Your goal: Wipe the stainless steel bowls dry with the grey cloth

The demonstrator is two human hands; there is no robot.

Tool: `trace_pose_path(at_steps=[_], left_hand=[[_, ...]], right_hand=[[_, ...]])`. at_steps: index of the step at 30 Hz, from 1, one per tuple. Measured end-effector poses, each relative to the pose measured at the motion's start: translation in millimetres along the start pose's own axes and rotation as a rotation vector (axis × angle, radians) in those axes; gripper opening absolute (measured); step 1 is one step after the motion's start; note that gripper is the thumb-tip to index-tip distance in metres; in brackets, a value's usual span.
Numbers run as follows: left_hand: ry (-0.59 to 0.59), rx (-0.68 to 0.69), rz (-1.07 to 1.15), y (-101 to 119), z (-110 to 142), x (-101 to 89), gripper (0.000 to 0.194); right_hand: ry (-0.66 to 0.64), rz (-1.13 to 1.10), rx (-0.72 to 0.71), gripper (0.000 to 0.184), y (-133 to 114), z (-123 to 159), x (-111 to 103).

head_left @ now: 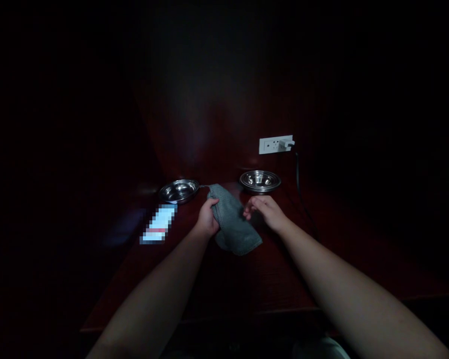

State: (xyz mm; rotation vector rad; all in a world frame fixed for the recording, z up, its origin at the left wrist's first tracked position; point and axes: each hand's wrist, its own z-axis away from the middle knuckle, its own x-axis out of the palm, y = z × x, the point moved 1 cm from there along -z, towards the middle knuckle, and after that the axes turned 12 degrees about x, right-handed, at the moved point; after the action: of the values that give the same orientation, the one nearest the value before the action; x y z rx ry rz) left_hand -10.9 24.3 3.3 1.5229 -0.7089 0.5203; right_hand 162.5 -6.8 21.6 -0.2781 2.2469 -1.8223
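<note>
A grey cloth (235,224) hangs at a slant over the dark red table, one edge pinched by my left hand (208,217), whose thumb lies across the front. Just to the cloth's right is my right hand (266,210). Its fingers are loosely curled with gaps between them, and I see nothing held there. Beyond the left hand sits a shiny steel bowl (179,191). Past the right hand, a stack of steel bowls (260,181) stands near the back wall.
A lit phone screen (159,224), blurred out, lies left of the left hand. On the back wall is a white socket (271,145) with a plugged-in charger; its black cable (298,174) runs down to the table (262,294). The surroundings are very dark.
</note>
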Motion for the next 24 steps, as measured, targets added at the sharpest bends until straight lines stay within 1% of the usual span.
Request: trace_pose_path(at_steps=[1, 2, 3, 4, 6, 8, 9, 11, 13, 15, 17, 19, 21, 24], left_hand=[[-0.05, -0.004, 0.033, 2, 2, 1.6, 0.038], [-0.094, -0.017, 0.063, 3, 5, 3.4, 0.043], [-0.132, -0.036, 0.087, 5, 7, 5.2, 0.047], [-0.161, -0.056, 0.103, 6, 10, 6.8, 0.05], [-0.197, -0.084, 0.11, 9, 13, 8.9, 0.055], [-0.209, -0.093, 0.086, 9, 13, 9.3, 0.056], [-0.203, -0.089, 0.064, 9, 12, 8.9, 0.055], [-0.162, -0.082, 0.003, 6, 9, 7.7, 0.051], [-0.111, -0.088, -0.064, 1, 6, 6.8, 0.046], [-0.09, -0.099, -0.11, -5, 6, 6.9, 0.043], [-0.088, -0.088, -0.135, -9, 6, 7.5, 0.041], [-0.078, -0.064, -0.161, -9, 7, 7.9, 0.036], [-0.067, -0.054, -0.179, -7, 8, 7.8, 0.031], [-0.083, -0.073, -0.151, -2, 7, 7.7, 0.027]], right_hand=[[0.122, -0.011, 0.026, 0.036, 3, -2, -1], [0.199, -0.027, 0.073, 0.032, 6, -4, -2], [0.216, -0.056, 0.142, 0.031, 9, -5, -1], [0.19, -0.089, 0.217, 0.03, 12, -5, 0], [0.028, -0.186, 0.36, 0.032, 15, -4, 4], [-0.147, -0.279, 0.451, 0.034, 16, 0, 9], [-0.203, -0.318, 0.47, 0.034, 16, 2, 11], [-0.227, -0.368, 0.461, 0.031, 15, 3, 13], [-0.182, -0.384, 0.402, 0.029, 12, 2, 12], [-0.134, -0.373, 0.326, 0.032, 9, 0, 9], [-0.12, -0.354, 0.268, 0.038, 5, -1, 7], [-0.147, -0.342, 0.241, 0.043, 3, 0, 7], [-0.202, -0.332, 0.248, 0.046, 3, 2, 8], [-0.24, -0.32, 0.276, 0.041, 6, 3, 8]])
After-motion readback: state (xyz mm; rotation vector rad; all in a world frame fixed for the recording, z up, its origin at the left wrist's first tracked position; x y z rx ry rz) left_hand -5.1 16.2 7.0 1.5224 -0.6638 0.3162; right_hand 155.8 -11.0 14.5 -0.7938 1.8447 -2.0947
